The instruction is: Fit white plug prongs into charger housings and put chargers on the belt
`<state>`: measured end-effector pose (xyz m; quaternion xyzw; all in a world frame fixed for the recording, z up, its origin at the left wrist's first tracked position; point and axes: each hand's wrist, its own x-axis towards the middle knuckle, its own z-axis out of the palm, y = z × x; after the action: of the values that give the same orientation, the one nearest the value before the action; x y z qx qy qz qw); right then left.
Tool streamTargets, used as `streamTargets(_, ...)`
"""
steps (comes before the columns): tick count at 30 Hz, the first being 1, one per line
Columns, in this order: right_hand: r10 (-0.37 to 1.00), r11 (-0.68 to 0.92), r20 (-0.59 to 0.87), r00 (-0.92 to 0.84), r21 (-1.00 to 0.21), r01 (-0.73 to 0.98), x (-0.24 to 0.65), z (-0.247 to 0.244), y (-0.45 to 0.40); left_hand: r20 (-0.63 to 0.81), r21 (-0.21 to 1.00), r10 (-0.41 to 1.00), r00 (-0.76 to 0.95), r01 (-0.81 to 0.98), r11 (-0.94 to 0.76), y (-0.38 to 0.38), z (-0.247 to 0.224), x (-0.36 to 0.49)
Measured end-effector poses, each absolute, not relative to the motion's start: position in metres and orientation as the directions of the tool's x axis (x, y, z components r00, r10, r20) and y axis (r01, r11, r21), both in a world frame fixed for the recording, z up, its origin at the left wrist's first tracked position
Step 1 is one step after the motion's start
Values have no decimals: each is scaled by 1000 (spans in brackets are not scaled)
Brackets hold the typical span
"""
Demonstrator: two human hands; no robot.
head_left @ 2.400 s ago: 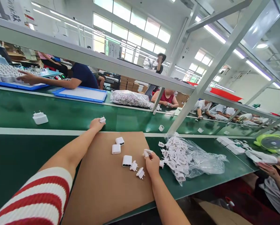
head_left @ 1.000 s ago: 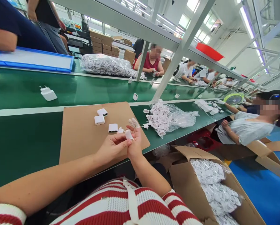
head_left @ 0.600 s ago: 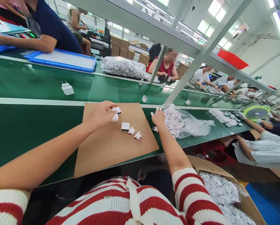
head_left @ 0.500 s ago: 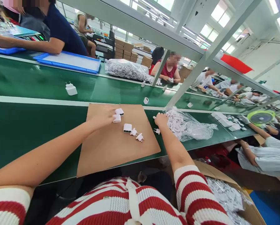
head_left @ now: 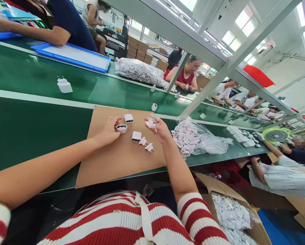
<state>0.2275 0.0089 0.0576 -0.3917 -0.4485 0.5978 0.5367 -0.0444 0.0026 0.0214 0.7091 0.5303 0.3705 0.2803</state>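
Note:
My left hand grips a white charger housing, its open end facing me, above a brown cardboard sheet. Between the fingers of my right hand are white plug pieces; they are slightly blurred and I cannot tell how many. On the cardboard a second housing lies just beyond my left hand. A third housing lies between my hands, close to two loose plug heads with pins. Right of my right hand, a clear bag spills a heap of similar white parts.
Behind the cardboard runs a green belt carrying a white charger and smaller pieces. A slanted metal post rises beyond the bag. A carton of bagged parts stands low at right. Several people sit along the line.
My right hand has come left from the bag's edge, now with white plug pieces in it. My left hand has taken up a housing and turned its open end toward me.

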Motion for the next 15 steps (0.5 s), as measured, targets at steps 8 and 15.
streamTargets(8, 935, -223, -28, -354, -821, -526, 195, 60, -18, 198, 772, 940, 280, 546, -325, -46, 17, -64)
streamTargets(15, 971, -65, -7, -238, -970, -234, 158, 59, -13, 191, 826, 948, 254, 480, -295, -50, 11, -61)
